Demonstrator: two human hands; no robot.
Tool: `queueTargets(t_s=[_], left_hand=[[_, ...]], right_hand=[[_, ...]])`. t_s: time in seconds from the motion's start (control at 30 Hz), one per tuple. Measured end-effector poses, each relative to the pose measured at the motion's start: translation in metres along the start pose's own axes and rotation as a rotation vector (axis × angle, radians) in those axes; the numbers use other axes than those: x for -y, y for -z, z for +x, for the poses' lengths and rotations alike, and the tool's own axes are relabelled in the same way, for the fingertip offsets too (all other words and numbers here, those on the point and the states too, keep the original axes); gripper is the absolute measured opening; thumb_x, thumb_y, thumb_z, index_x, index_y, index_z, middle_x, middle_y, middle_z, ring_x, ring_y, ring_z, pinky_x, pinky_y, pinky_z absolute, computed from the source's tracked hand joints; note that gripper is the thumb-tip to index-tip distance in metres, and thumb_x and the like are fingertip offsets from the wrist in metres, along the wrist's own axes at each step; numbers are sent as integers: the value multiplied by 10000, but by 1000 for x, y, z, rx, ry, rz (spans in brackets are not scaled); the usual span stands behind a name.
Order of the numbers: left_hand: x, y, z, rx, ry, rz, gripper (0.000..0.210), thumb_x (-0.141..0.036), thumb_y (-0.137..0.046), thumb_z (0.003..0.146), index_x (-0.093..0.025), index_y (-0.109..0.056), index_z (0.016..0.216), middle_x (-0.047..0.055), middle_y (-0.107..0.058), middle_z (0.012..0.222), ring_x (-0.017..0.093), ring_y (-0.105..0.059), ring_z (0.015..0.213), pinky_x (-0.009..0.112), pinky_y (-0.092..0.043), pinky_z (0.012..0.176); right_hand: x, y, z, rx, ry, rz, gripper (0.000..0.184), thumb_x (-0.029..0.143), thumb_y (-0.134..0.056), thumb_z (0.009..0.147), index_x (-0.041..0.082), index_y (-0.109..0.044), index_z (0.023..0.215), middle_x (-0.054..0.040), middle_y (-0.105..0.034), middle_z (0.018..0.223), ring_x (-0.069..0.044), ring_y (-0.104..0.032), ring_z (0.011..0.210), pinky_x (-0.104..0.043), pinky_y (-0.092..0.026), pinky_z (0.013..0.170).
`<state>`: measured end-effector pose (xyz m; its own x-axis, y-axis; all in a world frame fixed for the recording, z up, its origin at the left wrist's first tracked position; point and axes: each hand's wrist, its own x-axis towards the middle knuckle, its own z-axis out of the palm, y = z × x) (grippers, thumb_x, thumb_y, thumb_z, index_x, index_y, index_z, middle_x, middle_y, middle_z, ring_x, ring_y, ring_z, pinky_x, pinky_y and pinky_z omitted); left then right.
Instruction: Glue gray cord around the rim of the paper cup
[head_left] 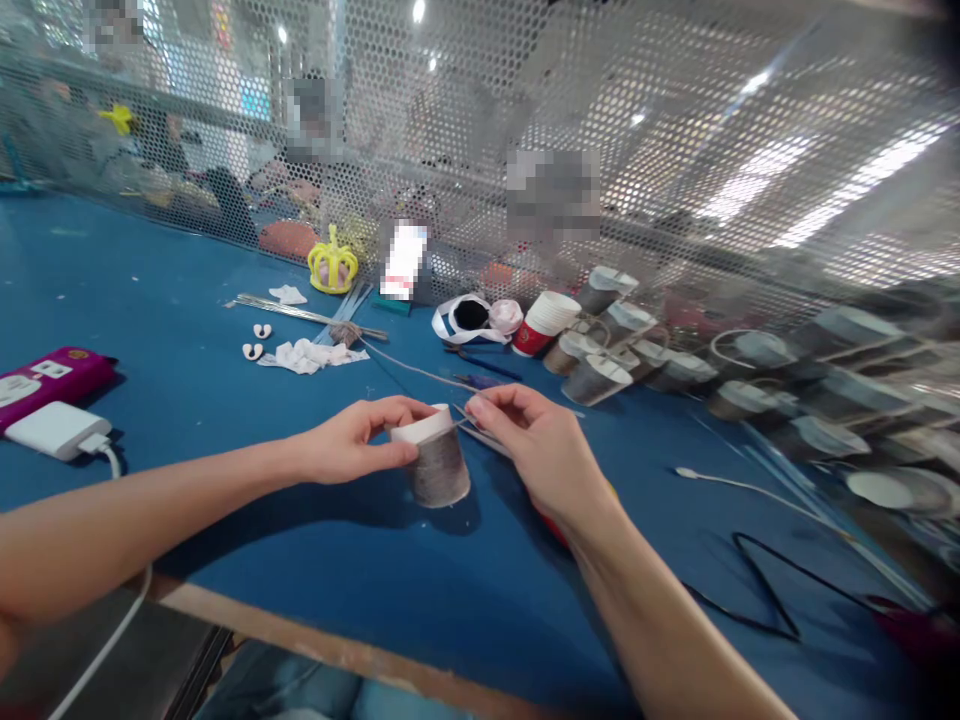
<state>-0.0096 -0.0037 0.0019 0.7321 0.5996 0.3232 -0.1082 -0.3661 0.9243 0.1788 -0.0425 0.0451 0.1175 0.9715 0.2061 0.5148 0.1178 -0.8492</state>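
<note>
My left hand (364,437) grips a white paper cup (439,470) whose side is wound with grey yarn; a white band near one end is uncovered. The cup is tilted just above the blue table. To its right, my right hand (536,430) pinches a grey strand of yarn (420,370) between thumb and fingers, close to the cup. That strand runs back to a small yarn bundle (345,334) lying on the table. Beneath my right hand lies what looks like a pair of scissors (551,525), mostly hidden by the hand and wrist.
Several yarn-wrapped cups (596,378) line the right side by a perforated metal screen (450,120). A stack of paper cups (546,322), a phone (403,260), a yellow crown (332,265) and white scraps (307,355) stand behind. A purple power strip (56,385) is left; cables (765,490) lie right.
</note>
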Motion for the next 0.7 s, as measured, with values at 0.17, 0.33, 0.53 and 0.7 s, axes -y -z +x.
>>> queueTargets(t_s=[0.17, 0.33, 0.53, 0.7], left_hand=[[-1, 0, 0, 9, 11, -18, 194, -293, -505, 784, -124, -492, 690, 105, -507, 1150, 194, -508, 982, 333, -386, 874], [0, 0, -1, 20, 14, -19, 200, -299, -502, 788, -120, -498, 700, 107, -508, 1151, 188, -513, 964, 333, -377, 873], [-1, 0, -1, 36, 32, -59, 214, -307, -512, 786, -114, -497, 693, 114, -494, 1168, 182, -511, 960, 319, -377, 863], [-3, 0, -1, 53, 54, -124, 233, -323, -531, 775, -110, -491, 688, 124, -486, 1172, 190, -501, 981, 307, -392, 836]], right_hand=[[0, 2, -10, -15, 28, 28, 203, 365, -583, 699, 164, -560, 714, 2, -579, 670, -109, -506, 604, -240, -404, 580], [-3, 2, -11, -34, 21, 4, 211, 368, -586, 696, 161, -553, 712, 10, -557, 650, -97, -476, 569, -230, -393, 548], [-6, 4, -13, -4, 14, -18, 202, 364, -571, 709, 163, -549, 715, 8, -556, 639, -99, -477, 578, -226, -391, 549], [-6, 4, -15, -14, 1, -56, 211, 374, -559, 710, 164, -546, 696, 13, -534, 606, -97, -444, 545, -225, -377, 520]])
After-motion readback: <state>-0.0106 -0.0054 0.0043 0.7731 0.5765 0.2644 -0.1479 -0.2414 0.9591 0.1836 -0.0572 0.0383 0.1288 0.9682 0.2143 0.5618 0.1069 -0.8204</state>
